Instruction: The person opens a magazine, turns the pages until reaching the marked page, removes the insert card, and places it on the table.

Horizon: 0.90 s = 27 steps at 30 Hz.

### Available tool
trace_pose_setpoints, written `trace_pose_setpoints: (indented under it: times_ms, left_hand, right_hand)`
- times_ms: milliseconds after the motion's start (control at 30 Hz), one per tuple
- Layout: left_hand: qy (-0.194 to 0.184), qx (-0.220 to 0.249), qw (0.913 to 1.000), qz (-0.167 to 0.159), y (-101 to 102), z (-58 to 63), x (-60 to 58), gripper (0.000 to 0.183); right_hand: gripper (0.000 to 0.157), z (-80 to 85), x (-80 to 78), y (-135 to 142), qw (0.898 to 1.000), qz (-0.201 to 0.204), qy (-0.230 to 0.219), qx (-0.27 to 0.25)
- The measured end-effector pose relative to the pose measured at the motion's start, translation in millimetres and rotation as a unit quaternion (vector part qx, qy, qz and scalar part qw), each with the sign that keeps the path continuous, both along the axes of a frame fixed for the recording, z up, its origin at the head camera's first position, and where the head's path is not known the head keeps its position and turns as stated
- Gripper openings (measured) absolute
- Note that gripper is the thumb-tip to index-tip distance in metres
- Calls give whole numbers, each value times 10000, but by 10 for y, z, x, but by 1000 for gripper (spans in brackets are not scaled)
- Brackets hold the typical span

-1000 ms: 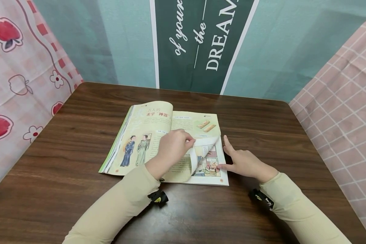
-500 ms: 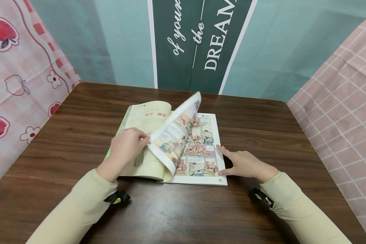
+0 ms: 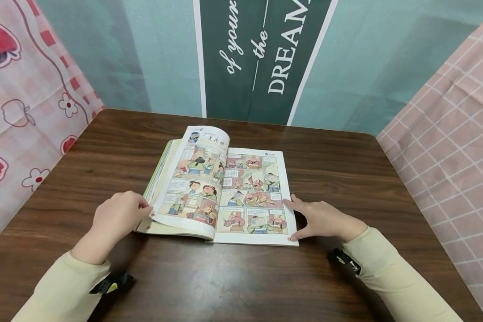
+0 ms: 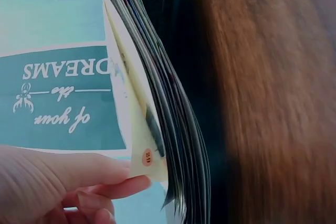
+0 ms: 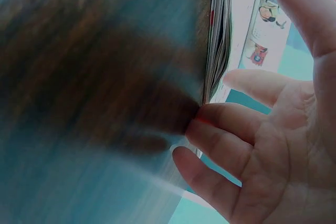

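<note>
An open magazine (image 3: pixel 251 201) lies on the table, with colour comic panels on both facing pages. At its lower left, my left hand (image 3: pixel 118 214) pinches the outer corner of a turned comic page (image 3: pixel 193 188). The left wrist view shows thumb and forefinger on the corner of that page (image 4: pixel 144 150), beside the fanned page edges. My right hand (image 3: pixel 326 219) rests at the magazine's right edge, thumb and forefinger spread and touching the margin. In the right wrist view its other fingers (image 5: pixel 220 145) lie against the side of the page stack (image 5: pixel 218 35).
The dark wooden table (image 3: pixel 241 281) extends around the magazine. Behind it hangs a teal cloth (image 3: pixel 165 58) with white lettering. A pink apple-print cloth (image 3: pixel 28 112) stands at the left, a pink checked cloth (image 3: pixel 455 120) at the right.
My left hand has carried the page from right to left across the spine, uncovering a comic page on the right. My right hand has stayed at the right edge, shifting slightly.
</note>
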<state>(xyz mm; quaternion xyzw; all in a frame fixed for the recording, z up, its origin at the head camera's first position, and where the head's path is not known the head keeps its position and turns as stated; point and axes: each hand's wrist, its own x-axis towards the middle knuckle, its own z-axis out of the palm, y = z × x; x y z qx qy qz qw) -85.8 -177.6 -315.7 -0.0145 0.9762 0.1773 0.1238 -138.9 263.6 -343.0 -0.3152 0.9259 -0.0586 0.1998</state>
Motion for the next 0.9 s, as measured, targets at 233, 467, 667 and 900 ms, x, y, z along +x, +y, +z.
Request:
trace_pose_setpoints:
  times_ms: [233,467,667,900]
  left_hand:
    - [-89,-226,9997,-45,-125,-10,99,17]
    - [-412,-419,9982,-145,-175,-48,111,25]
    - [-427,-562,9973,-195,-162,-61,108,34]
    - [84,-562,9982,-176,6,6,16,19]
  right_hand:
    - [101,18,11,-27,9999,-38,-53,101]
    - [101,16,24,-53,9999,-35,-41,123]
    - [100,26,28,-76,9999,-33,29,157]
    - [98,21,20,-79,9997,-54,87,202]
